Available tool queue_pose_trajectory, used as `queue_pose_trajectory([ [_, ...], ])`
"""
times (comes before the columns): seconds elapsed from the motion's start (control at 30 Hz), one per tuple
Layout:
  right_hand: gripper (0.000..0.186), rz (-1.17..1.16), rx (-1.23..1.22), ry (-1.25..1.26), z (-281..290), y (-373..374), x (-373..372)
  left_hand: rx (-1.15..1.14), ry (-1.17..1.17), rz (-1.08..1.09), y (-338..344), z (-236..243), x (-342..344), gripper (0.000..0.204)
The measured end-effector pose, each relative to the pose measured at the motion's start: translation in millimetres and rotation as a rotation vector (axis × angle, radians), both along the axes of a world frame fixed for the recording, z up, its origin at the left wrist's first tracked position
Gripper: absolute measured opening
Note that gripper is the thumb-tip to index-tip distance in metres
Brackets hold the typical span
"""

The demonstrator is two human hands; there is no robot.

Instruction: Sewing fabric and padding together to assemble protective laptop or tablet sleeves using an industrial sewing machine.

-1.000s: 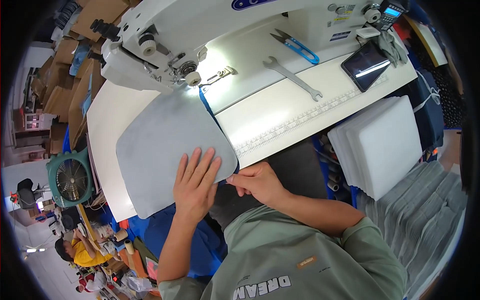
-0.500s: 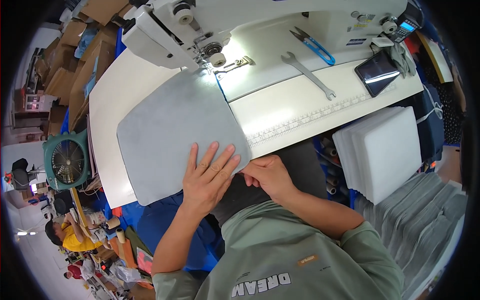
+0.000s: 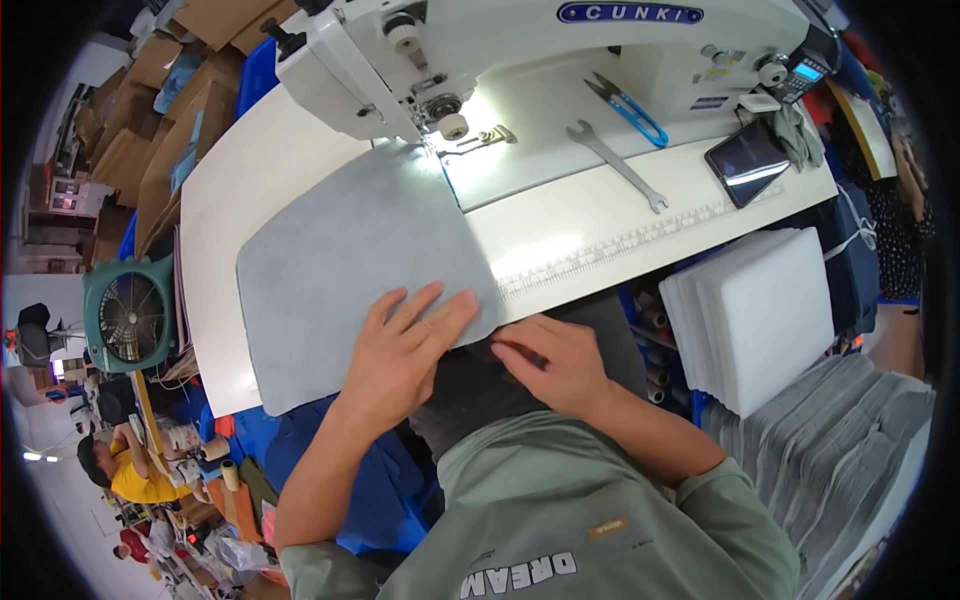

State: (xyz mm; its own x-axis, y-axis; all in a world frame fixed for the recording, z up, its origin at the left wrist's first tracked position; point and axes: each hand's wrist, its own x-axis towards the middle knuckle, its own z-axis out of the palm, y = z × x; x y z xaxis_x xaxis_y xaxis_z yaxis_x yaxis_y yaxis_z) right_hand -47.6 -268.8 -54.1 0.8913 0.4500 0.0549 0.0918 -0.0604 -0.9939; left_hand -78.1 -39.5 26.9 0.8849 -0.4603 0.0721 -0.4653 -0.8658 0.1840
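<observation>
A grey fabric panel with rounded corners lies on the white sewing table, its far corner under the needle area of the sewing machine. My left hand rests palm down on the panel's near part, fingers stretched out and slightly apart. At the near right corner of the panel, just off the table edge, my right hand has its thumb and forefinger closed at the fabric's edge. The fingertips there are partly hidden against the dark cloth on my lap.
Blue thread snips, a wrench and a phone lie right of the needle. A ruler strip runs along the near edge. White padding sheets and grey panels are stacked at right. A green fan stands left.
The view has shifted slightly. My right hand has turned, its thumb and forefinger now stretched further toward the panel's corner. My left hand stays on the panel, which has hardly moved.
</observation>
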Motion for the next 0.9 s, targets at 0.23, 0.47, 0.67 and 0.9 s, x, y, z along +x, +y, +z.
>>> queue_pose_trajectory([
  [0.23,0.026,-0.092,-0.321,-0.896,35.1,23.6,25.4,-0.329,0.061,0.125,13.9,11.9,-4.7,0.075],
  [0.47,0.022,0.029,-0.344,-0.96,26.3,15.0,30.8,-0.565,0.602,0.205,38.7,40.1,9.5,0.057],
  [0.67,0.021,0.046,-0.325,-0.981,30.2,19.4,31.6,-0.503,-0.13,0.569,59.0,-30.1,83.2,0.037],
  [0.9,0.016,0.12,-0.299,-1.005,30.6,13.4,43.3,-0.279,-0.225,0.328,-1.6,-27.7,70.2,0.04],
])
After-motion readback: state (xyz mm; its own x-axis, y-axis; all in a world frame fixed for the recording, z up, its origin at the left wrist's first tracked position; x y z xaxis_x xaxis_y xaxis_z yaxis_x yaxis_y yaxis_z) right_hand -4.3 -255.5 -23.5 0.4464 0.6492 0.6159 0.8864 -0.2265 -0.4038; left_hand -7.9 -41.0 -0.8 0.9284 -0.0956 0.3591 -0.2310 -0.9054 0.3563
